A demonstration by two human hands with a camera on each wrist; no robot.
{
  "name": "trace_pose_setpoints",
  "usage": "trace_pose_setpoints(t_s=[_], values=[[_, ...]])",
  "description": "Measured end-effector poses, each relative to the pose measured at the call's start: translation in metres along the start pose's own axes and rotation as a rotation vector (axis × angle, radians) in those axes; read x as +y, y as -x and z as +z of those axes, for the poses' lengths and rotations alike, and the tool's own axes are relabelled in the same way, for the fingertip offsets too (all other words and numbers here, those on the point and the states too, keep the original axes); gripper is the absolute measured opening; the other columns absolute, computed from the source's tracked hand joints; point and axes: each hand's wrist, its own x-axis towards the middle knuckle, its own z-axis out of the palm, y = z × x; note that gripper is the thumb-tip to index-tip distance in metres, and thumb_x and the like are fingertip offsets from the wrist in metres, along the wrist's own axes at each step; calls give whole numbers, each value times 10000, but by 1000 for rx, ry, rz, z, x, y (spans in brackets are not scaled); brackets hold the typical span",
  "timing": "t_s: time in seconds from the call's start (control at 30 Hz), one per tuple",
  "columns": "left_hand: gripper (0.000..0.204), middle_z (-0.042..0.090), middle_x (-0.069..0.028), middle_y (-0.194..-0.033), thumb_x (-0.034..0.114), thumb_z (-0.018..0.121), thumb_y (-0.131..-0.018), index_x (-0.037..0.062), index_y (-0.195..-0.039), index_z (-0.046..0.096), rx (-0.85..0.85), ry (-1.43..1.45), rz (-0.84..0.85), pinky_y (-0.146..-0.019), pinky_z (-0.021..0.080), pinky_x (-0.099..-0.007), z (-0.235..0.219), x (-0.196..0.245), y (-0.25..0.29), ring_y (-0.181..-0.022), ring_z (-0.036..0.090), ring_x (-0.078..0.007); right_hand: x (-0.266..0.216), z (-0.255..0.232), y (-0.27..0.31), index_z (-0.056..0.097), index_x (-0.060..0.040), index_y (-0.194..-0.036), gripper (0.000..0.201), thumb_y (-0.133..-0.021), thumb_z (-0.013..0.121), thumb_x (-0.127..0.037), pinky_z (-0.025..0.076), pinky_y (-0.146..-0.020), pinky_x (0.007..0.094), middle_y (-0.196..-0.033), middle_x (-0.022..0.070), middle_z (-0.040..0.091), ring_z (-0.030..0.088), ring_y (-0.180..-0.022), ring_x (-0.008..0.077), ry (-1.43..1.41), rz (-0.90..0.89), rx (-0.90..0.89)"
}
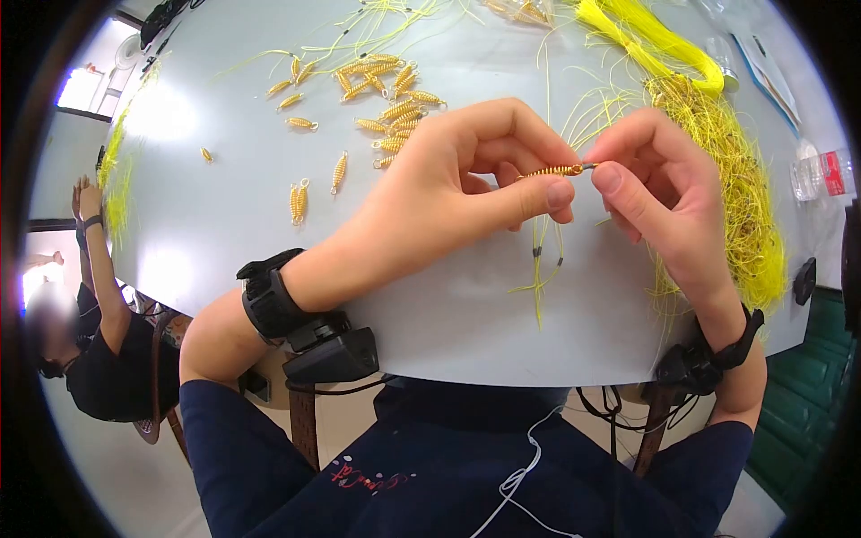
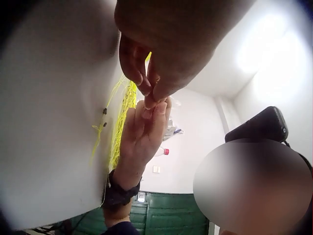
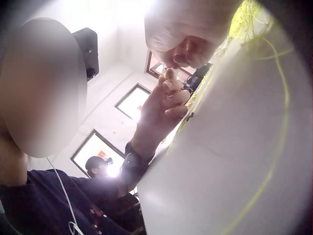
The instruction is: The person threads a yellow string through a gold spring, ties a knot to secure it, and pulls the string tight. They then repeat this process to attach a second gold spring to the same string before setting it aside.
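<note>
My left hand [image 1: 453, 175] pinches a gold coil spring [image 1: 551, 171] between thumb and forefinger, over the table. At the spring's right end, a small dark sleeve [image 1: 589, 166] on yellow line meets the thumb and forefinger of my right hand [image 1: 668, 188], which pinch it. The fingertips of both hands nearly meet. Below them, yellow strands with small dark sleeves [image 1: 537, 252] lie on the tabletop. In the left wrist view the right hand [image 2: 142, 134] faces the left fingers; the spring is mostly hidden there. The right wrist view shows the left hand [image 3: 164, 107] close to the right fingertips.
Several gold springs [image 1: 395, 112] lie scattered on the grey table [image 1: 430, 314], left of and behind my hands. A tangled yellow line bundle [image 1: 731, 179] covers the right side. A bottle [image 1: 821, 173] lies at the right edge. Another person [image 1: 112, 359] sits at the left.
</note>
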Motion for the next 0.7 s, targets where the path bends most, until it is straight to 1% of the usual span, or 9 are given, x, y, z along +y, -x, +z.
trace_pose_setpoints(t_s=[0.07,0.13,0.17,0.23,0.27,0.33,0.43,0.67,0.7], values=[[212,624,-37,-842,194,616,-833,39,-956,539,-2,-7,4,-520,392,-160,0,0,0,-704,575,-54,-2,-1,1,520,-38,-882,80,-844,550,-101,297,-427,146,-698,-29,491,390,-502,9,7,28,-15],[218,621,-39,-849,202,599,-845,37,-976,542,4,28,-6,-525,388,-157,1,1,0,-656,538,-39,-3,-2,2,514,-42,-867,64,-834,551,-83,294,-436,144,-714,-31,479,391,-513,7,75,-5,8],[218,621,-39,-849,202,599,-845,37,-976,542,5,28,-5,-525,388,-157,1,1,-1,-656,538,-39,-4,-3,2,514,-42,-867,64,-834,551,-83,294,-436,144,-714,-31,479,391,-513,7,76,-6,6],[215,610,-38,-841,200,582,-856,29,-982,553,67,-30,3,-522,378,-155,2,-1,-2,-597,493,-34,-6,-3,2,508,-44,-857,60,-824,552,-67,302,-479,141,-722,-32,466,403,-563,8,111,-27,7],[215,610,-38,-841,200,582,-856,29,-982,553,67,-29,3,-522,378,-155,2,0,-1,-597,493,-34,-6,-3,2,508,-44,-857,60,-824,552,-67,302,-479,141,-722,-32,466,403,-563,8,111,-26,7],[205,583,-23,-794,189,576,-859,19,-974,564,101,-9,4,-509,364,-157,3,1,-1,-563,462,-31,-5,-3,2,503,-40,-849,63,-816,555,-53,309,-532,144,-737,-29,457,409,-612,12,80,-25,-12],[202,550,-6,-755,194,582,-855,13,-944,569,125,17,-3,-501,355,-160,3,3,-1,-532,431,-31,-7,-2,2,500,-37,-841,60,-808,550,-30,313,-559,149,-745,-25,454,409,-640,17,94,17,-27],[205,529,-4,-728,204,593,-848,9,-904,564,126,20,-23,-491,347,-161,-2,5,0,-525,429,-31,-8,1,-1,492,-41,-820,76,-792,557,-14,307,-558,152,-745,-27,441,401,-638,20,78,75,-36],[205,528,-3,-726,205,594,-848,8,-900,565,121,18,-11,-491,346,-161,-1,4,0,-526,429,-31,-5,0,-1,495,-34,-802,77,-779,564,-7,305,-528,146,-706,-37,450,400,-603,5,81,68,-26]])
